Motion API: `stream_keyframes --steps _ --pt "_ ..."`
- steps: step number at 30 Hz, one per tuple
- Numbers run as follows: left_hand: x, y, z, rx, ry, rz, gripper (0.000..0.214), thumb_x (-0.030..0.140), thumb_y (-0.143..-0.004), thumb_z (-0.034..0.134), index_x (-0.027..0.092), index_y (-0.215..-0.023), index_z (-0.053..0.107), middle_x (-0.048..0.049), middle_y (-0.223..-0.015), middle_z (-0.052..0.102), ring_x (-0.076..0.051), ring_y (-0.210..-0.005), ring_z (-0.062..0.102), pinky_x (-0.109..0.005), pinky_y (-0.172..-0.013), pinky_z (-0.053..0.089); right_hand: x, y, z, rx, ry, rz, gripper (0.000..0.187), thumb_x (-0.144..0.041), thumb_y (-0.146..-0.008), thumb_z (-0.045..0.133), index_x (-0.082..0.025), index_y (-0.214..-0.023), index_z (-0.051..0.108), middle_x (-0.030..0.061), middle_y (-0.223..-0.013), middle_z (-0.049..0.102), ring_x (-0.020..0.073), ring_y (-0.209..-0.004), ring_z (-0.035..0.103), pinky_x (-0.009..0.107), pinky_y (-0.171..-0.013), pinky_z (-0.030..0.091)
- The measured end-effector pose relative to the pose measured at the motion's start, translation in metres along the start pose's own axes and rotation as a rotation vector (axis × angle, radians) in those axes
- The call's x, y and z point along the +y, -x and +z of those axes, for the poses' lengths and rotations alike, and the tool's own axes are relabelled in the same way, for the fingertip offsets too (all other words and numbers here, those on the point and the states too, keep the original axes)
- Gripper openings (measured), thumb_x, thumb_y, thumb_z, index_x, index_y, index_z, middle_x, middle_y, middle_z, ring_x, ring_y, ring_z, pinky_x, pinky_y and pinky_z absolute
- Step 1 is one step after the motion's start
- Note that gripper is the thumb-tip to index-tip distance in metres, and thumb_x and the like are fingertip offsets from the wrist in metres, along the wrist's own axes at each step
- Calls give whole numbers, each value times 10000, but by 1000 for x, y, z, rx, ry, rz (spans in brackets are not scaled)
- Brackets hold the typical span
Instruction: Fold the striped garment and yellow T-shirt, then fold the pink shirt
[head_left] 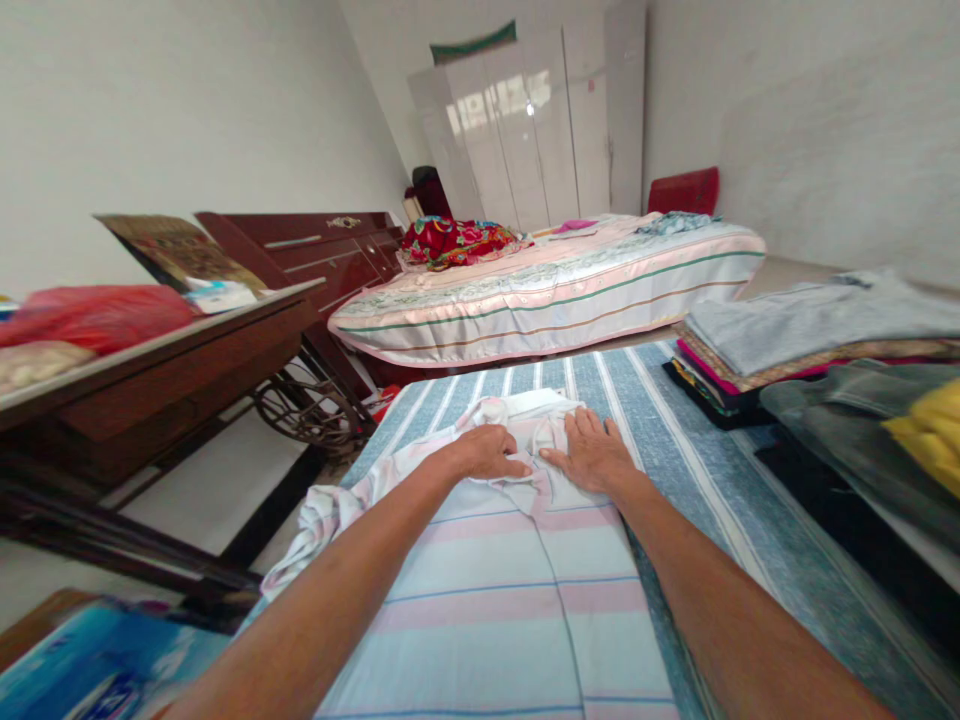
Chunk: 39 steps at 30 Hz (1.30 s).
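Observation:
A shirt [510,600] with white, pink and blue stripes lies spread on a blue-and-white striped bed cover [675,440]. Its collar end is at the far side, and a crumpled sleeve [322,520] hangs out to the left. Near the collar, my left hand [487,452] has its fingers curled into the cloth, with the thumb pointing right. The fingertips are partly hidden. Just to the right, my right hand [596,452] rests flat on the shirt, fingers stretched out and thumb apart.
Folded clothes [817,325] are stacked at the right, beside dark garments [840,410] and a yellow cloth [930,435]. A wooden sewing table [172,375] with a red plastic bag [112,315] stands left. Beyond lies another bed [540,310]; a blue package [97,670] sits low left.

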<state>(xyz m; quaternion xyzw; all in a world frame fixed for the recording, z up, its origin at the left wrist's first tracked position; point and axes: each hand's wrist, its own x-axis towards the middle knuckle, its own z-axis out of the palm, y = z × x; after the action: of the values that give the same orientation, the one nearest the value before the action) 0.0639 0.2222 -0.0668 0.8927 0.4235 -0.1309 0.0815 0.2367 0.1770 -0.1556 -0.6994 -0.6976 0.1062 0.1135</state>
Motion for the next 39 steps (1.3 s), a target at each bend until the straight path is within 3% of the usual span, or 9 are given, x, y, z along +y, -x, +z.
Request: stream_keyframes --steps 3,7,13,21,26,33,36,39 --pt "4 14 -3 -22 -103 -2 327 512 -696 618 186 -715 635 -34 -747 647 -189 -689 583 -249 -586 390 0 0 0 -8 -3 2 912 -725 -822 154 -60 -1444 211 184 -1512 157 295 -1381 107 476 -1074 83" --pt "7 28 -8 2 -197 -15 202 332 -818 500 183 -762 625 -55 -800 660 -200 -786 608 -262 -676 419 1 -1 1 -13 -8 1 899 -718 -827 167 -64 -1443 215 182 -1513 153 291 -1382 101 480 -1074 78" --pt "10 33 -12 39 -238 -127 300 300 -881 372 166 -900 640 -112 -905 677 -236 -886 627 -318 -768 449 2 -2 2 -12 -10 4 898 -721 -824 173 -73 -1444 212 176 -1514 154 292 -1381 104 485 -1071 81" --pt "15 35 3 48 -218 -339 412 421 -871 391 110 -975 640 -198 -998 656 -317 -965 617 -390 -758 471 3 -1 4 4 23 -1 898 -715 -829 170 -56 -1435 229 178 -1506 183 285 -1374 121 466 -1072 96" --pt "10 50 8 27 -132 -220 440 540 -798 497 186 -1037 604 -102 -995 666 -260 -945 620 -327 -770 473 4 -1 5 -11 23 -4 893 -715 -830 153 -68 -1443 211 175 -1511 166 291 -1378 105 478 -1072 84" --pt "-18 99 32 392 -104 69 449 394 -791 572 163 -1173 525 -140 -1251 521 -279 -1182 466 -416 -997 380 3 0 2 -10 25 -7 866 -690 -843 173 -63 -1439 221 179 -1507 174 290 -1376 121 480 -1070 104" --pt "-26 115 47 461 -150 -19 452 313 -768 591 141 -1180 522 -167 -1312 456 -301 -1215 426 -445 -1017 367 3 1 2 -14 29 -8 854 -679 -850 174 -64 -1439 223 181 -1506 177 289 -1377 119 478 -1073 100" --pt "-26 119 61 466 -156 -171 388 281 -759 580 126 -1115 562 -173 -1232 502 -315 -1144 476 -457 -957 425 4 1 3 -18 32 -7 846 -676 -851 182 -67 -1437 230 183 -1503 185 285 -1376 127 474 -1073 106"
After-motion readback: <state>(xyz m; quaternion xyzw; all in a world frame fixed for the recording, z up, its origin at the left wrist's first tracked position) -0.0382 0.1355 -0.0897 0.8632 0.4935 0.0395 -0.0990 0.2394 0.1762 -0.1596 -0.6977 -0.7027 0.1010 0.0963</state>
